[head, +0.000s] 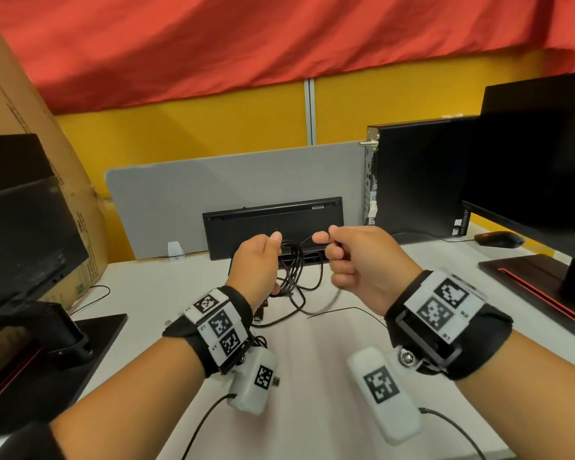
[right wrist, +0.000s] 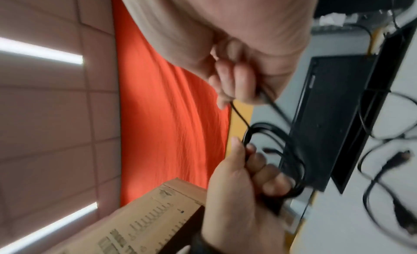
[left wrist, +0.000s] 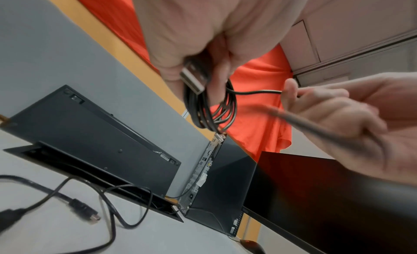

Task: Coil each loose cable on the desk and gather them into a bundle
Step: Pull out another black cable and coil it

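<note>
My left hand (head: 261, 260) is raised above the white desk (head: 312, 376) and grips a coil of thin black cable (head: 291, 263). In the left wrist view several loops of that coil (left wrist: 211, 111) hang from the fingers, with a silver USB plug (left wrist: 194, 77) sticking out. My right hand (head: 349, 257) pinches the free strand (head: 304, 241) that runs from the coil, a short way to its right. The same strand (right wrist: 240, 115) shows in the right wrist view. More loose black cables (head: 299, 300) lie tangled on the desk below the hands, one ending in a dark plug (left wrist: 84, 209).
A black keyboard (head: 273, 224) leans against the grey divider (head: 213, 184) behind an open cable slot. A black PC case (head: 419, 174), a monitor (head: 538, 154) and a mouse (head: 498, 239) stand at the right. Another monitor (head: 24, 234) and a cardboard box (head: 30, 121) are at the left.
</note>
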The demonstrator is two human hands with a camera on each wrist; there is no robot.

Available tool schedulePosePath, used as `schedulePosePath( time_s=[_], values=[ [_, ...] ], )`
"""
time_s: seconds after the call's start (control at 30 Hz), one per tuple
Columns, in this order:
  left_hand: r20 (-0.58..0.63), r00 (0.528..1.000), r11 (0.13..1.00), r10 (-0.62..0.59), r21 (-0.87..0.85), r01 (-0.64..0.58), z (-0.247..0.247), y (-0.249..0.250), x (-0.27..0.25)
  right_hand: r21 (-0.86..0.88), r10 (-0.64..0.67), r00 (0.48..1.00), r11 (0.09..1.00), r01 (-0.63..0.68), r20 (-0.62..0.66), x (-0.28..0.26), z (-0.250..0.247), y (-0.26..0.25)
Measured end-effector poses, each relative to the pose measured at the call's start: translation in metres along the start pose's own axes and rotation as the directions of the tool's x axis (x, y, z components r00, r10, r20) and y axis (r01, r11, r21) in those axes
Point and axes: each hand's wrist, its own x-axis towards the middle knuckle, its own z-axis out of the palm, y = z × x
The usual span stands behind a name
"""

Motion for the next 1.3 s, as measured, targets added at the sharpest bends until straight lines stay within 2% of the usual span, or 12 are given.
schedulePosePath(
  time_s=[0.07,0.17,0.23,0.37,0.5,0.57,0.7,0.83,0.9,1.03,1.13,1.3],
  values=[
    [-0.035,0.999,1.000,-0.014,0.017,0.015,-0.002,-0.002,0.002,-0.345,-0.148,0.989,0.929,0.134,-0.016,0.001,-0.007,0.000],
    [-0.038,0.992,0.989,-0.117,-0.095,0.113,-0.001,0.000,0.001,-0.802,-0.431,0.891,0.478,0.358,0.141,0.002,-0.014,0.006],
    [0.044,0.968,0.906,-0.247,-0.344,0.247,-0.001,0.004,-0.003,-0.894,-0.503,0.844,0.270,0.359,0.187,0.005,-0.018,0.010],
    [0.274,0.925,0.672,-0.265,-0.635,0.381,-0.005,0.013,-0.016,-0.922,-0.556,0.800,0.144,0.360,0.226,0.018,-0.030,0.022],
    [0.397,0.890,0.520,-0.223,-0.724,0.453,0.000,0.027,-0.022,-0.863,-0.630,0.744,0.228,0.451,0.222,0.020,-0.024,0.033],
    [0.404,0.893,0.478,-0.199,-0.755,0.449,0.002,0.033,-0.023,-0.810,-0.634,0.748,0.324,0.489,0.198,0.019,-0.016,0.037],
    [0.358,0.914,0.456,-0.188,-0.793,0.405,0.005,0.034,-0.024,-0.484,-0.492,0.870,0.753,0.445,0.035,0.010,-0.002,0.038],
    [0.279,0.942,0.503,-0.185,-0.797,0.335,0.006,0.031,-0.022,-0.058,-0.271,0.962,0.961,0.271,0.002,-0.001,0.008,0.031],
    [0.233,0.958,0.557,-0.166,-0.780,0.286,0.005,0.029,-0.020,0.103,-0.208,0.978,0.973,0.206,0.012,-0.006,0.008,0.029],
    [0.190,0.974,0.646,-0.119,-0.730,0.222,0.006,0.028,-0.020,-0.026,-0.285,0.958,0.958,0.285,-0.022,-0.012,0.015,0.032],
    [0.175,0.976,0.687,-0.125,-0.695,0.213,0.008,0.027,-0.022,0.002,-0.253,0.966,0.967,0.253,-0.046,-0.009,0.012,0.032],
    [0.228,0.970,0.710,-0.088,-0.668,0.221,0.010,0.029,-0.021,0.436,-0.133,0.977,0.899,0.047,0.169,-0.008,0.016,0.030]
  ],
)
